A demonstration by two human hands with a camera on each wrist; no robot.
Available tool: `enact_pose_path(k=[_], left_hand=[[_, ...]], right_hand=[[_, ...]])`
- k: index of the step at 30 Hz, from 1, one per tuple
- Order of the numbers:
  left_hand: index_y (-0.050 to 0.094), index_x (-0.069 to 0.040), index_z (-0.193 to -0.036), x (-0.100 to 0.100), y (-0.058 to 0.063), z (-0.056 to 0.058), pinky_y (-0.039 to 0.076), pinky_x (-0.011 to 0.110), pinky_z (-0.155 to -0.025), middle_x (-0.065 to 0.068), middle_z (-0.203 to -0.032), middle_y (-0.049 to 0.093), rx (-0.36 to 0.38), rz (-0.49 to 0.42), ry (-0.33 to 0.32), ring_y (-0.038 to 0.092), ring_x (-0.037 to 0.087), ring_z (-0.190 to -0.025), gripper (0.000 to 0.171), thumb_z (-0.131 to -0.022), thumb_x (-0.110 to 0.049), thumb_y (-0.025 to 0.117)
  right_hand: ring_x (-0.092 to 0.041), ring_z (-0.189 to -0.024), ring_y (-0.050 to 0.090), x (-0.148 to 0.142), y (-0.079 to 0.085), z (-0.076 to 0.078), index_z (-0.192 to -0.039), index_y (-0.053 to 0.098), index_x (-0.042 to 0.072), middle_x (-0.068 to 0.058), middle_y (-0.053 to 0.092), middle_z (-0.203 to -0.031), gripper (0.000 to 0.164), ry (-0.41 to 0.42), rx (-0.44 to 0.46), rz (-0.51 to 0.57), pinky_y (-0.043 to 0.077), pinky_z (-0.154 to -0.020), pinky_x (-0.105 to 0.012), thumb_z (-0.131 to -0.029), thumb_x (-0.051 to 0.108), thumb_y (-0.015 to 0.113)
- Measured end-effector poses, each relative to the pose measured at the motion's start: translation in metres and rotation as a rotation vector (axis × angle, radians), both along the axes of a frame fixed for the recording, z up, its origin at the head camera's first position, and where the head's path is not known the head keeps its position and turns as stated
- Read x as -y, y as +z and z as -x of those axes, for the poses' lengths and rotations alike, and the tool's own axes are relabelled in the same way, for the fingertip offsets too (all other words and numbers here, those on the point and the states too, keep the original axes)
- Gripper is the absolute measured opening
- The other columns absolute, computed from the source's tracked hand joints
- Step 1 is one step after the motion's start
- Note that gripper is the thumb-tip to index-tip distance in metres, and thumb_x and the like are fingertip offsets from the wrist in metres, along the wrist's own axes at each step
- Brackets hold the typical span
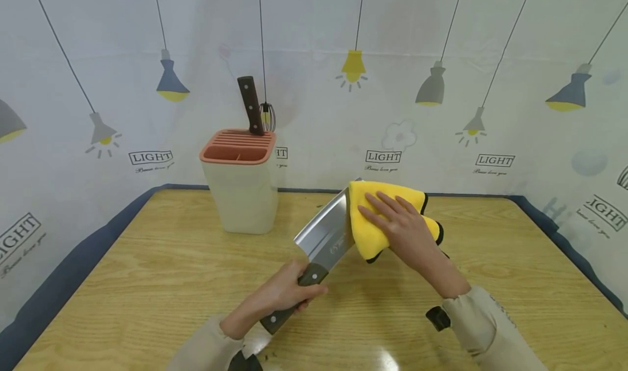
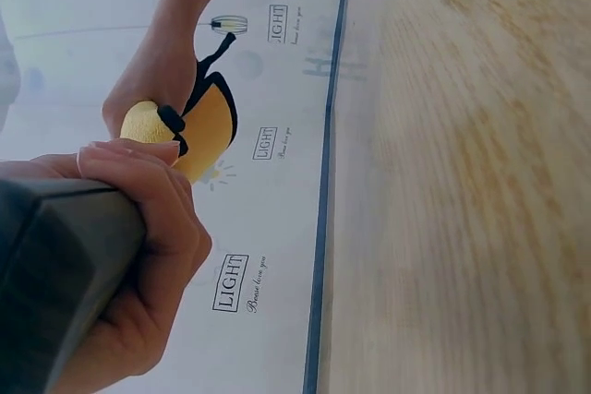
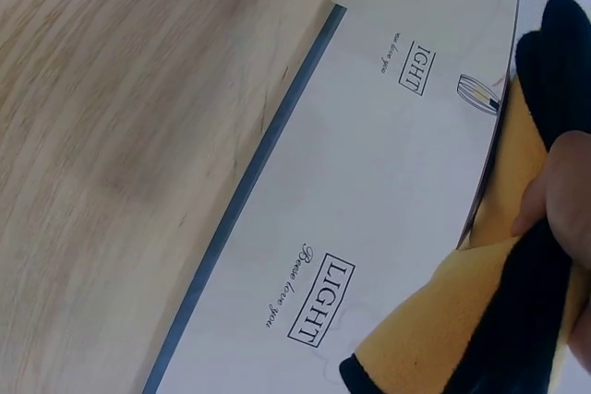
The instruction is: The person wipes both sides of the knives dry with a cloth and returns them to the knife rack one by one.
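My left hand [image 1: 287, 289] grips the dark riveted handle [image 1: 314, 274] of a cleaver, fingers wrapped round it. Its broad steel blade [image 1: 326, 229] is raised above the table, pointing away and to the right. A folded yellow cloth [image 1: 367, 240] with black edging covers the blade's far end. My right hand [image 1: 404, 229] holds that cloth against the blade, fingers lying over its upper face. In the right wrist view, the thumb [image 3: 554, 186] presses the cloth [image 3: 434, 320] from the other side. The left wrist view shows the curled left fingers [image 2: 152, 209] around the handle [image 2: 74, 265].
A whitish knife block [image 1: 240, 196] with a slotted pink top [image 1: 240, 139] stands at the back left of the wooden table [image 1: 162, 289]. One dark-handled knife [image 1: 251, 107] stands in it. A printed lamp-pattern curtain [image 1: 314, 87] encloses the table's back and sides.
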State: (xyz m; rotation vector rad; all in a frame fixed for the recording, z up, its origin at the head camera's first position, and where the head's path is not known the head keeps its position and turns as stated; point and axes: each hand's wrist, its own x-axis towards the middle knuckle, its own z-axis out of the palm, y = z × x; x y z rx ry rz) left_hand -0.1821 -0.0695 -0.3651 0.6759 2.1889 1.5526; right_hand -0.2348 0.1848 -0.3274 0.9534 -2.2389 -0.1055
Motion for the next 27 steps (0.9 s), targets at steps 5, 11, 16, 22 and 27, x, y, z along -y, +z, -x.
enact_pose_path(k=[5, 11, 16, 22, 27], left_hand=[[0.050, 0.006, -0.099, 0.0018, -0.0001, -0.0003, 0.035, 0.019, -0.036, 0.001, -0.050, 0.046, 0.016, -0.008, -0.013, 0.040, 0.006, -0.038, 0.026, -0.085, -0.014, 0.060], [0.050, 0.005, -0.095, 0.0031, 0.0004, -0.0011, 0.037, 0.020, -0.037, 0.002, -0.051, 0.046, 0.032, -0.019, -0.003, 0.041, 0.008, -0.039, 0.024, -0.084, -0.015, 0.060], [0.049, 0.006, -0.102, 0.0044, 0.0008, -0.0005, 0.037, 0.020, -0.038, 0.002, -0.052, 0.047, 0.051, -0.038, -0.009, 0.042, 0.008, -0.040, 0.028, -0.085, -0.015, 0.060], [0.050, 0.007, -0.100, 0.0045, 0.0010, -0.0003, 0.037, 0.020, -0.038, 0.002, -0.052, 0.047, 0.056, -0.037, -0.009, 0.042, 0.007, -0.040, 0.027, -0.085, -0.014, 0.059], [0.050, 0.003, -0.085, 0.0039, 0.0013, -0.0004, 0.037, 0.019, -0.037, 0.002, -0.051, 0.047, 0.055, -0.026, 0.005, 0.042, 0.006, -0.039, 0.021, -0.084, -0.015, 0.061]], right_hand=[[-0.032, -0.116, 0.045, -0.0031, -0.0014, 0.0012, -0.120, 0.056, 0.009, -0.015, 0.049, -0.127, 0.063, -0.013, 0.012, 0.030, 0.038, -0.092, -0.046, -0.062, -0.001, 0.077], [-0.033, -0.114, 0.047, -0.0067, -0.0032, 0.0035, -0.118, 0.057, 0.007, -0.016, 0.050, -0.125, 0.058, -0.020, -0.001, 0.069, 0.040, -0.089, -0.046, -0.064, -0.006, 0.074], [-0.033, -0.113, 0.047, -0.0095, -0.0034, 0.0042, -0.119, 0.056, 0.007, -0.016, 0.050, -0.124, 0.058, -0.040, 0.012, 0.090, 0.040, -0.089, -0.047, -0.065, -0.002, 0.075], [-0.034, -0.113, 0.047, -0.0103, -0.0034, 0.0035, -0.118, 0.057, 0.008, -0.017, 0.050, -0.124, 0.058, -0.048, 0.006, 0.069, 0.040, -0.089, -0.048, -0.065, -0.003, 0.075], [-0.033, -0.114, 0.046, -0.0096, -0.0028, 0.0027, -0.119, 0.057, 0.008, -0.016, 0.050, -0.124, 0.059, -0.055, -0.010, 0.042, 0.039, -0.090, -0.048, -0.063, -0.005, 0.075]])
